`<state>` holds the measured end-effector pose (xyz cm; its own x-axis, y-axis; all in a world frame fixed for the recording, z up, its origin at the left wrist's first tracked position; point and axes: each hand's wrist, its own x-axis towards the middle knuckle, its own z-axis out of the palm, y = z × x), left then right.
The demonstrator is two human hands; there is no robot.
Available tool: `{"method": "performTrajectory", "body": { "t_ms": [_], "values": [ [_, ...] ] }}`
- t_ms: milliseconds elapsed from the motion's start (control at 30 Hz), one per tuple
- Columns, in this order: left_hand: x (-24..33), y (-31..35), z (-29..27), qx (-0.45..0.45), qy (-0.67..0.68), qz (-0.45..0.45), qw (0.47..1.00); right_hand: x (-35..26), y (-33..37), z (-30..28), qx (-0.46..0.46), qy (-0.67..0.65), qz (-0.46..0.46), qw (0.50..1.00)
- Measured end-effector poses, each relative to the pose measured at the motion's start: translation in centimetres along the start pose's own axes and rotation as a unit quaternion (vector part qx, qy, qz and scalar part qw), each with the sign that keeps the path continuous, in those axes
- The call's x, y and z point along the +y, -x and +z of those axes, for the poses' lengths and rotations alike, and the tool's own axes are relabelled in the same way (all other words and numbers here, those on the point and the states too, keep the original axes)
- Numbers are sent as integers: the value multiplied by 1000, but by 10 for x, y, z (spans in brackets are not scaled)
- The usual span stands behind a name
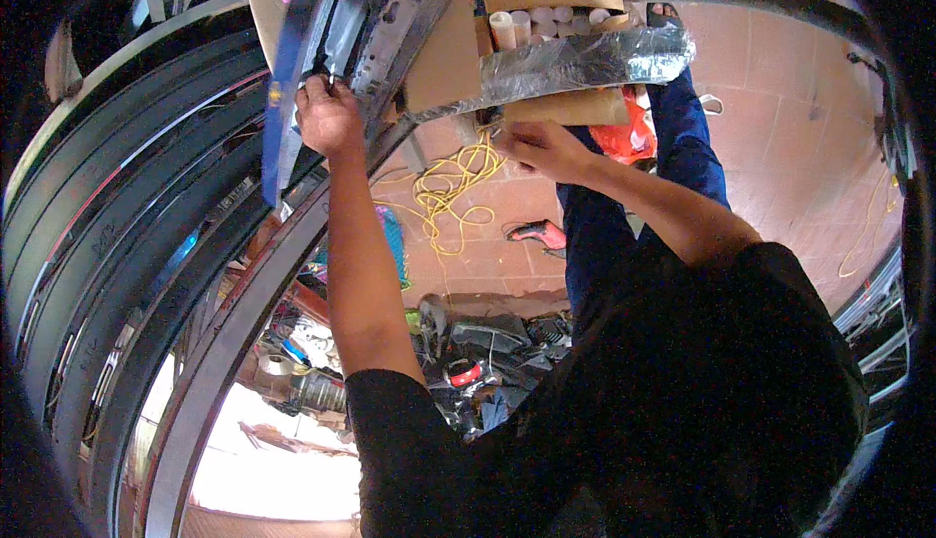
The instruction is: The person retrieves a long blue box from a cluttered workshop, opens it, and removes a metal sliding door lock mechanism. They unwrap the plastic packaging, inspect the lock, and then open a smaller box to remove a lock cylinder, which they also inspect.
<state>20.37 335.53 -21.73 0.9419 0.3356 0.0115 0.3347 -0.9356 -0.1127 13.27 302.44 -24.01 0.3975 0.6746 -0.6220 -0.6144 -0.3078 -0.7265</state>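
Note:
My left hand (327, 117) reaches up to a long, narrow blue-edged box (278, 99) at the upper left. Its fingers bend over a dark part beside silvery strips (343, 36); what they grip is too small to make out. My right hand (551, 151) is near the middle, just below the brown flap of a cardboard box (565, 107). Its fingers are curled, and whatever they hold is hidden. Between the two hands, a yellow cord (453, 187) lies loosely coiled on the floor. Above the right hand runs a long piece wrapped in clear film (585, 62).
Pale rolls (551, 23) stand in the cardboard box. Curved dark rails (127, 207) fill the left side. A red-and-black tool (538, 236) lies on the tiled floor (770, 158), with a red bag (629, 134) by my legs. Clutter with a red-ringed roll (464, 373) lies behind.

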Motion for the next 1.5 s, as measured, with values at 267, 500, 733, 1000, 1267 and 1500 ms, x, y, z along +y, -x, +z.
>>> {"method": "performTrajectory", "body": {
  "t_ms": [267, 500, 733, 1000, 1267, 1500],
  "values": [
    [5, 16, 5, -31, 411, -79, 908, 55, 118, -108, 128, 137, 93, 978],
    [63, 81, -62, 78, 846, -438, 294, 26, 80, -175, 216, 47, -26, 975],
    [29, 74, -44, 160, 777, -501, 345, -105, -60, -168, 222, -59, -329, 916],
    [16, 80, -58, 229, 772, -541, 243, -201, -100, -136, 162, -152, -133, 966],
    [-37, 57, -74, 145, 846, -475, 193, -218, -112, -149, 217, -36, -338, 915],
    [23, 62, -78, 210, 861, -435, 160, -253, -153, -180, 328, 89, -387, 857]
  ]
}}
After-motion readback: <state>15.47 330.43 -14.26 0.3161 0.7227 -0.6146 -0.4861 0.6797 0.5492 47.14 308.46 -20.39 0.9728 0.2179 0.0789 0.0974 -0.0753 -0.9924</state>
